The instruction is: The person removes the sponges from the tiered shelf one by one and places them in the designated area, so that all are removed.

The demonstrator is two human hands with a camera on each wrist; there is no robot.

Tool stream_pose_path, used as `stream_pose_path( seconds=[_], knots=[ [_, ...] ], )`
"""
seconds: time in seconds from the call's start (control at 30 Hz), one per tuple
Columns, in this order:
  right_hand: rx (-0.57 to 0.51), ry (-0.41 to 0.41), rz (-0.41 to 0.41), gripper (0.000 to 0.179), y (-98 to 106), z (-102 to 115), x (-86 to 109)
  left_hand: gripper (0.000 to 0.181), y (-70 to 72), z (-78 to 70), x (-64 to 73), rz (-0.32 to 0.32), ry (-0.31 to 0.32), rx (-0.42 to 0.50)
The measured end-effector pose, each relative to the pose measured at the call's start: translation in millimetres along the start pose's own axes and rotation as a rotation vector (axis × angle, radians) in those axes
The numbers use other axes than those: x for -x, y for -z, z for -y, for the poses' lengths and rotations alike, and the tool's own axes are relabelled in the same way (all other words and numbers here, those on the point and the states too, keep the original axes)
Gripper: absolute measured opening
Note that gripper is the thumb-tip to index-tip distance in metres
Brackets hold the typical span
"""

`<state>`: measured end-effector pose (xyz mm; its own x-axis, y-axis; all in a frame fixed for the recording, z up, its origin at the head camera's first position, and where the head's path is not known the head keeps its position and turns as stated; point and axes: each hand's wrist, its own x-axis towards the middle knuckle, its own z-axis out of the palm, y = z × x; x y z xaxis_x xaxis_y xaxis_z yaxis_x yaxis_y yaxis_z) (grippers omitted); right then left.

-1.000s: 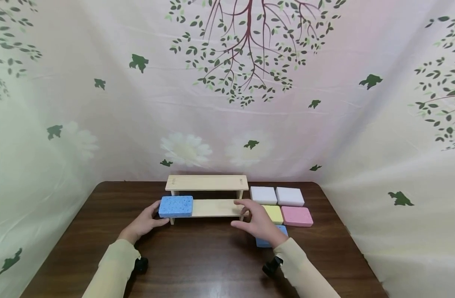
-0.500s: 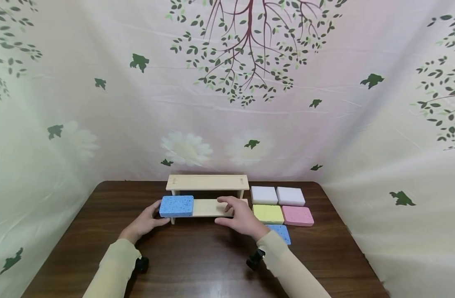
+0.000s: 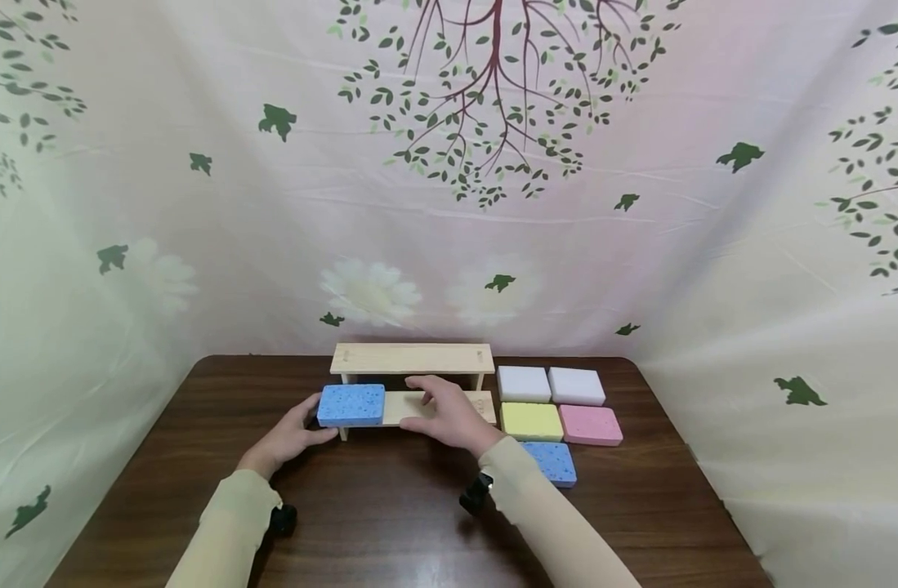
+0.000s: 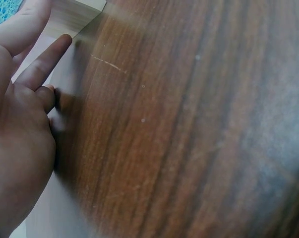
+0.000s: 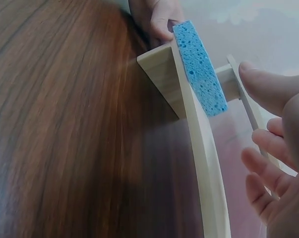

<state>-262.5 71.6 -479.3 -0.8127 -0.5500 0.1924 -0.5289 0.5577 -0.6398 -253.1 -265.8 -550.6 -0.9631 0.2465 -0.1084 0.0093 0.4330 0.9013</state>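
Note:
A blue speckled sponge (image 3: 351, 404) lies on the left part of the lower board of a two-tier wooden rack (image 3: 412, 359). My left hand (image 3: 290, 433) holds the rack's left end beside the sponge, its thumb at the front edge and its fingers partly hidden around the end. In the right wrist view, the left hand (image 5: 161, 20) shows at the far end of the rack, close to the sponge. Over the lower board, to the right of the sponge, my right hand (image 3: 449, 416) is spread with thumb and fingers apart, holding nothing.
Right of the rack lie two white sponges (image 3: 524, 385), a yellow sponge (image 3: 531, 421), a pink sponge (image 3: 590, 425) and another blue sponge (image 3: 555, 464) partly under the right forearm. All are on a dark wooden table (image 3: 390, 523). A patterned curtain (image 3: 449, 245) hangs behind.
My right hand has moved left along the lower board towards the blue sponge, uncovering the yellow sponge. The left hand and the sponge beside it stay in place.

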Motion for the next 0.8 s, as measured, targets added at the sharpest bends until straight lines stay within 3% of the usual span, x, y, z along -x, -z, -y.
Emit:
stream_pose_path(
  seconds=[0.47, 0.8],
  knots=[
    [0.186, -0.053, 0.022, 0.078, -30, 10, -24.8, 0.091, 0.0, 4.0, -0.5, 0.005, -0.012, 0.007],
    [0.171, -0.070, 0.029, 0.083, -41, 15, -31.2, 0.092, 0.5, 4.8, -1.6, 0.001, -0.023, 0.001]
  ],
)
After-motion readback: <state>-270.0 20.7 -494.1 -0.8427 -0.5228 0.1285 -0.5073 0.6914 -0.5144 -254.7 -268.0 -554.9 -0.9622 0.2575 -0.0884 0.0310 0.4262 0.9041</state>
